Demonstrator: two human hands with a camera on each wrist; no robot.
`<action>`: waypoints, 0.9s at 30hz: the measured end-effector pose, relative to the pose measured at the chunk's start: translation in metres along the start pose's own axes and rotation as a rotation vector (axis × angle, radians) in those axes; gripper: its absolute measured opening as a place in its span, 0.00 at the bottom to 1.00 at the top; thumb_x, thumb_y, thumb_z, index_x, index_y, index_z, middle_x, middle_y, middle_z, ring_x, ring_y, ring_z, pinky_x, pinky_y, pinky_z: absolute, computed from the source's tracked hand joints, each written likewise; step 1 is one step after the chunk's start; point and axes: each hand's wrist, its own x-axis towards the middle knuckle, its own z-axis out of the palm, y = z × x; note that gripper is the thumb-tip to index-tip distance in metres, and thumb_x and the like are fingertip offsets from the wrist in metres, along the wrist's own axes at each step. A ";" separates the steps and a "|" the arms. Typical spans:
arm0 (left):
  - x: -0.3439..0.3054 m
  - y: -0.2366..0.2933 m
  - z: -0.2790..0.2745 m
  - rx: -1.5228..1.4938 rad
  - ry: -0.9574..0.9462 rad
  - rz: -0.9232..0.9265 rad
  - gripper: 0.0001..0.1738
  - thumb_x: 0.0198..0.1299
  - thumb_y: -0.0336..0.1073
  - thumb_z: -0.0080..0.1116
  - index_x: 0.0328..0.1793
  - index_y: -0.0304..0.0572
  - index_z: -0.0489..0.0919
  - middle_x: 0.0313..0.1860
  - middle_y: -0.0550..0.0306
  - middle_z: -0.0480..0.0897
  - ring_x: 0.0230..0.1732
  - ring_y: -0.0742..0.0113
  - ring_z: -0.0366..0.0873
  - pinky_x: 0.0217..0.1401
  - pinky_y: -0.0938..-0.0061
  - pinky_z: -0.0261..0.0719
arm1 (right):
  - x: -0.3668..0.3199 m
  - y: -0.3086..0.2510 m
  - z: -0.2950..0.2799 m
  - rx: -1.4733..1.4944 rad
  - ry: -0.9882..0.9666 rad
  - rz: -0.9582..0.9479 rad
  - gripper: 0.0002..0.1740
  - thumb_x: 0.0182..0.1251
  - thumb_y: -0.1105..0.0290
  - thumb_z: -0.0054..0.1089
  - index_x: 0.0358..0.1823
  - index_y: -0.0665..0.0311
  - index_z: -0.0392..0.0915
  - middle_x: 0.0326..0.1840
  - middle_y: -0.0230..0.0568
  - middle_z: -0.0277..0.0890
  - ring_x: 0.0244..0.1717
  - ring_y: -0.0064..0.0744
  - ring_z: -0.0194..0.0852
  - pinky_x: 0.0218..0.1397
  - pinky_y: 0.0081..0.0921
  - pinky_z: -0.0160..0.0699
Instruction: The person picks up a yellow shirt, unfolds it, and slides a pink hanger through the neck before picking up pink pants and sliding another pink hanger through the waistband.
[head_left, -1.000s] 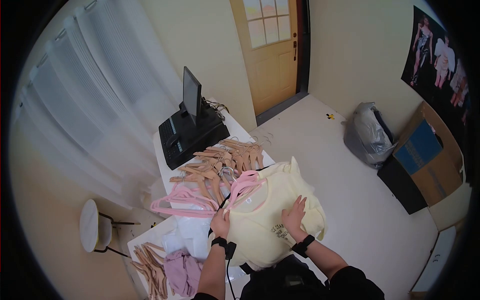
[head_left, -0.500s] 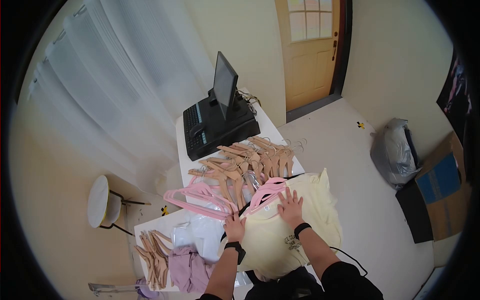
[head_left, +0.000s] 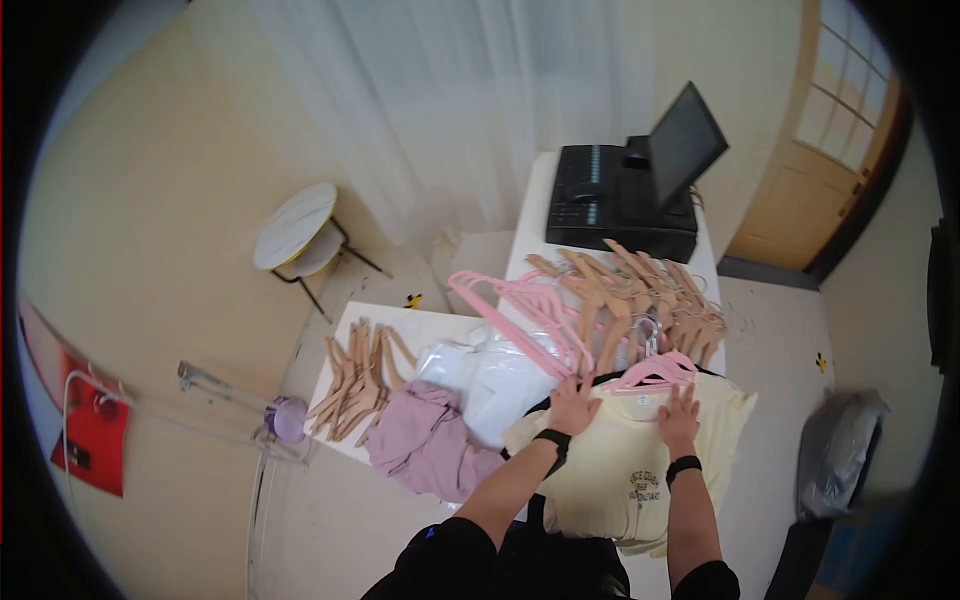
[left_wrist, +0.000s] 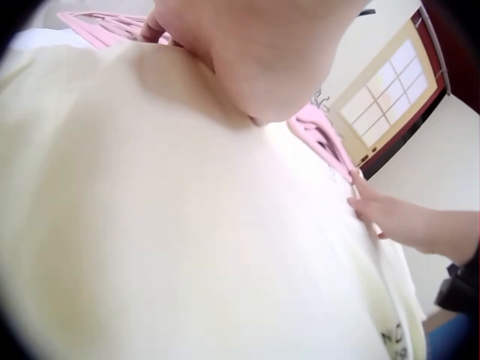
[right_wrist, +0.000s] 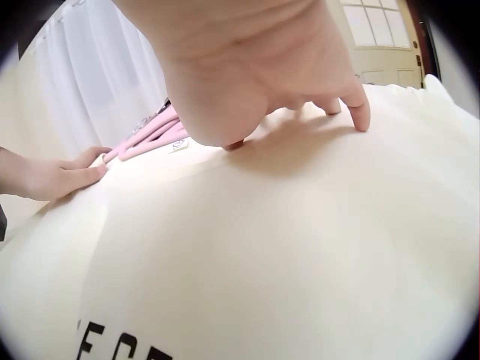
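A pale yellow shirt [head_left: 605,470] with dark lettering on its chest is spread over the near end of the table. Several stacked pink hangers [head_left: 655,371] show at its neckline, their lower parts hidden inside. My left hand [head_left: 573,407] rests on the shirt's left shoulder, fingers extended, beside another bunch of pink hangers [head_left: 520,318]. At the right of the neckline, my right hand [head_left: 679,422] touches the fabric with spread fingers. The right wrist view shows this hand [right_wrist: 255,82] arched over the cloth, fingertips on it. Dark fabric edges the shirt from beneath.
Wooden hangers [head_left: 620,300] lie beyond the shirt, before a black cash register [head_left: 620,205]. Clear plastic bags [head_left: 500,385], a mauve garment [head_left: 425,440] and more wooden hangers [head_left: 355,385] lie to the left. A grey bag [head_left: 838,455] stands on the floor at right.
My right hand has moved from the shirt's right side to its neckline. My left hand stays at the left shoulder. The head view has swung left.
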 end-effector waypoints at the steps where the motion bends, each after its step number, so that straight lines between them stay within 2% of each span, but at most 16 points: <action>1: -0.007 0.000 -0.008 -0.058 0.014 0.002 0.36 0.52 0.51 0.52 0.66 0.46 0.59 0.49 0.47 0.66 0.50 0.51 0.64 0.48 0.56 0.64 | 0.000 -0.001 -0.001 0.002 -0.021 0.000 0.37 0.61 0.52 0.43 0.70 0.35 0.39 0.75 0.32 0.23 0.70 0.55 0.39 0.57 0.57 0.62; 3: -0.025 -0.008 -0.022 -0.125 0.116 0.041 0.36 0.50 0.49 0.54 0.65 0.46 0.60 0.51 0.47 0.65 0.53 0.52 0.63 0.50 0.54 0.62 | -0.002 -0.004 -0.004 -0.032 -0.016 -0.004 0.37 0.61 0.53 0.43 0.71 0.38 0.39 0.75 0.35 0.23 0.70 0.55 0.41 0.57 0.54 0.62; 5: -0.039 -0.022 -0.045 -0.156 0.166 0.050 0.36 0.50 0.48 0.54 0.65 0.45 0.59 0.52 0.46 0.65 0.53 0.51 0.63 0.50 0.54 0.63 | -0.009 -0.009 -0.007 -0.089 0.055 -0.030 0.37 0.62 0.56 0.43 0.71 0.43 0.39 0.75 0.38 0.26 0.69 0.56 0.42 0.64 0.54 0.50; 7: -0.063 -0.049 -0.071 -0.281 -0.009 0.024 0.32 0.50 0.46 0.54 0.62 0.45 0.64 0.51 0.47 0.66 0.53 0.52 0.64 0.50 0.56 0.65 | -0.019 -0.005 0.002 -0.144 0.136 -0.085 0.37 0.62 0.57 0.43 0.71 0.46 0.39 0.75 0.39 0.27 0.69 0.56 0.41 0.66 0.54 0.45; 9: -0.090 -0.086 -0.090 -0.267 0.004 -0.003 0.26 0.50 0.46 0.55 0.56 0.45 0.69 0.50 0.49 0.69 0.51 0.52 0.66 0.50 0.58 0.66 | -0.040 -0.002 0.008 -0.090 0.287 -0.196 0.37 0.61 0.60 0.43 0.71 0.55 0.40 0.74 0.45 0.29 0.69 0.58 0.41 0.68 0.55 0.39; 10: -0.104 -0.101 -0.107 -0.266 0.054 -0.054 0.22 0.50 0.44 0.55 0.51 0.45 0.72 0.47 0.51 0.70 0.50 0.53 0.67 0.48 0.59 0.66 | -0.054 -0.004 0.010 -0.098 0.294 -0.206 0.37 0.61 0.60 0.43 0.71 0.55 0.40 0.74 0.45 0.29 0.69 0.58 0.41 0.68 0.55 0.39; 13: -0.153 -0.162 -0.103 -0.284 0.123 -0.277 0.27 0.47 0.49 0.56 0.52 0.42 0.71 0.52 0.46 0.68 0.55 0.49 0.65 0.52 0.55 0.64 | -0.096 -0.008 0.019 -0.088 0.200 -0.269 0.38 0.59 0.64 0.44 0.70 0.61 0.41 0.74 0.51 0.29 0.69 0.59 0.41 0.67 0.55 0.41; 14: -0.168 -0.168 -0.108 -0.293 0.136 -0.280 0.27 0.47 0.49 0.56 0.52 0.42 0.71 0.52 0.46 0.68 0.55 0.49 0.65 0.52 0.55 0.64 | -0.108 -0.010 0.025 -0.081 0.177 -0.277 0.38 0.58 0.65 0.45 0.70 0.62 0.42 0.73 0.52 0.29 0.68 0.59 0.41 0.67 0.55 0.42; 16: -0.192 -0.172 -0.117 -0.075 0.227 -0.648 0.36 0.45 0.60 0.57 0.53 0.40 0.70 0.57 0.38 0.64 0.58 0.43 0.61 0.57 0.50 0.60 | -0.129 -0.015 0.030 -0.008 0.176 -0.313 0.39 0.57 0.66 0.46 0.69 0.63 0.42 0.73 0.54 0.30 0.68 0.60 0.41 0.66 0.55 0.42; 17: -0.202 -0.174 -0.105 -0.079 0.235 -0.652 0.36 0.45 0.60 0.57 0.53 0.40 0.70 0.57 0.38 0.64 0.58 0.43 0.61 0.57 0.50 0.60 | -0.138 -0.018 0.032 0.073 0.162 -0.344 0.39 0.55 0.67 0.47 0.69 0.64 0.42 0.73 0.55 0.31 0.68 0.60 0.42 0.66 0.55 0.43; 19: -0.216 -0.181 -0.083 -0.063 0.066 -1.084 0.45 0.42 0.69 0.53 0.56 0.38 0.69 0.58 0.33 0.61 0.61 0.39 0.58 0.60 0.47 0.55 | -0.149 -0.023 0.036 0.118 0.152 -0.423 0.39 0.54 0.68 0.48 0.68 0.66 0.44 0.72 0.57 0.33 0.67 0.61 0.44 0.65 0.54 0.46; 20: -0.216 -0.187 -0.077 -0.066 0.072 -1.085 0.45 0.42 0.69 0.53 0.56 0.38 0.69 0.58 0.33 0.61 0.61 0.39 0.58 0.60 0.47 0.55 | -0.153 -0.028 0.036 0.165 0.137 -0.495 0.39 0.53 0.69 0.49 0.67 0.68 0.46 0.72 0.58 0.35 0.66 0.61 0.45 0.65 0.53 0.48; 22: -0.212 -0.190 -0.070 -0.438 -0.222 -1.129 0.48 0.45 0.72 0.49 0.58 0.37 0.67 0.60 0.31 0.59 0.61 0.37 0.57 0.60 0.45 0.56 | -0.159 -0.045 0.029 0.199 0.111 -0.573 0.39 0.52 0.69 0.49 0.66 0.69 0.47 0.71 0.60 0.37 0.65 0.61 0.48 0.64 0.49 0.52; 23: -0.210 -0.192 -0.061 -0.324 -0.118 -1.007 0.40 0.50 0.66 0.49 0.49 0.31 0.73 0.53 0.30 0.68 0.52 0.34 0.69 0.53 0.54 0.68 | -0.162 -0.054 0.024 0.233 0.078 -0.645 0.38 0.51 0.70 0.50 0.66 0.70 0.49 0.70 0.62 0.39 0.63 0.62 0.51 0.63 0.46 0.55; 24: -0.208 -0.193 -0.061 -0.331 -0.114 -1.007 0.40 0.50 0.66 0.49 0.49 0.31 0.73 0.53 0.30 0.68 0.52 0.34 0.69 0.53 0.54 0.68 | -0.167 -0.066 0.016 0.228 0.083 -0.648 0.38 0.51 0.70 0.50 0.66 0.70 0.49 0.70 0.62 0.39 0.63 0.62 0.51 0.63 0.46 0.55; 27: -0.187 -0.191 -0.087 -0.388 0.026 -0.807 0.30 0.56 0.58 0.44 0.42 0.33 0.75 0.43 0.33 0.74 0.43 0.40 0.74 0.45 0.53 0.71 | -0.174 -0.106 -0.001 0.250 -0.059 -0.656 0.37 0.51 0.69 0.51 0.65 0.71 0.50 0.68 0.63 0.43 0.62 0.61 0.55 0.62 0.39 0.60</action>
